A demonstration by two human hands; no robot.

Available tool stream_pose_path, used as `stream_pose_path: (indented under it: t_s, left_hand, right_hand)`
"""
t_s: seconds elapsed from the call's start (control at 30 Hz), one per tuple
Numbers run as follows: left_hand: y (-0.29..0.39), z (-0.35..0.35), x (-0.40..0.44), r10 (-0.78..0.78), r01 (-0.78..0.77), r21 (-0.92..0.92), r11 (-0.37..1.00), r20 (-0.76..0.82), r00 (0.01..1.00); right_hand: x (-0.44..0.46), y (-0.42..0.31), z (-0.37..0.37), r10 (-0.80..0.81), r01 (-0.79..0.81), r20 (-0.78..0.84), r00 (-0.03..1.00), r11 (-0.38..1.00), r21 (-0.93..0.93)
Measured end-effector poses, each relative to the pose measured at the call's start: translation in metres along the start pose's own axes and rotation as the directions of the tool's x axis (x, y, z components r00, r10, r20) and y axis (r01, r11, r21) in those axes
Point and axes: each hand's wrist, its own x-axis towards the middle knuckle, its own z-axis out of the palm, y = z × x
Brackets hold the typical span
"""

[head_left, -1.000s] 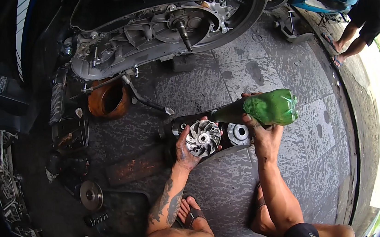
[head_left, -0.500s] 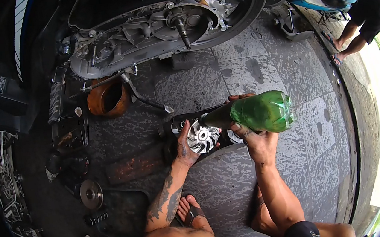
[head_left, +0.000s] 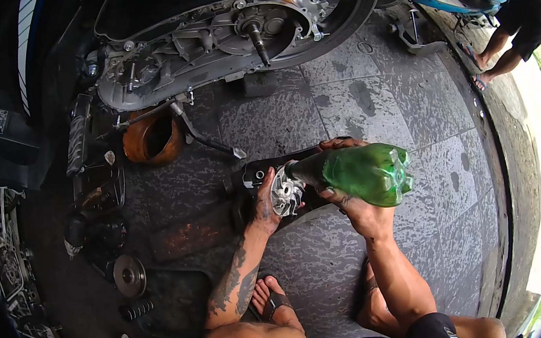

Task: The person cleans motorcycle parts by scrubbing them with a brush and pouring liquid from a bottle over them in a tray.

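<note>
My left hand (head_left: 265, 204) is closed on the edge of a silvery finned pulley face (head_left: 284, 194), its fan blades turned partly upward. My right hand (head_left: 369, 215) wraps around a green plastic bottle (head_left: 368, 170), thumb on the near side and fingertips on the far side. The bottle lies tilted, base toward the right, and its neck points at the pulley face; whether the mouth touches the metal, I cannot tell. Beneath both hands, a black part (head_left: 255, 176) rests on the floor, mostly hidden.
Ahead stands a scooter with its transmission case (head_left: 199, 54) and shaft exposed. A rusty brown pot (head_left: 142, 143) sits near the stand (head_left: 205, 139). On the left lie a metal disc (head_left: 129, 276), a spring (head_left: 139, 310) and a black tray (head_left: 178, 297). A person's legs (head_left: 503, 62) show at right.
The bottle's base has swung slightly toward me, along with my right hand. In my left hand the pulley face has tilted, so its blades show at a steeper angle.
</note>
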Motion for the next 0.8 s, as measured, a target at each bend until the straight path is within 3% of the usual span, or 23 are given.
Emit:
stream_pose_path:
  t_s: [0.1, 0.23, 0.53, 0.8]
  left_hand:
    - [-0.003, -0.011, 0.004, 0.001, -0.001, 0.034, 0.999, 0.02, 1.0]
    - [-0.007, -0.022, 0.009, 0.005, -0.007, 0.06, 0.998, 0.035, 0.999]
    - [0.01, 0.022, -0.015, 0.01, 0.033, 0.217, 0.976, -0.195, 0.981]
    - [0.008, 0.012, -0.01, 0.059, 0.003, 0.41, 0.912, -0.14, 0.988]
  right_hand:
    - [0.001, 0.001, -0.002, -0.06, 0.06, 0.023, 0.998, 0.998, 0.019]
    - [0.0, -0.004, -0.001, 0.018, -0.019, 0.039, 0.999, 1.0, 0.023]
    - [0.001, 0.001, -0.008, 0.05, -0.05, -0.015, 0.999, 0.998, -0.023]
    - [0.002, -0.005, -0.013, 0.098, -0.098, -0.011, 0.995, 0.995, -0.01]
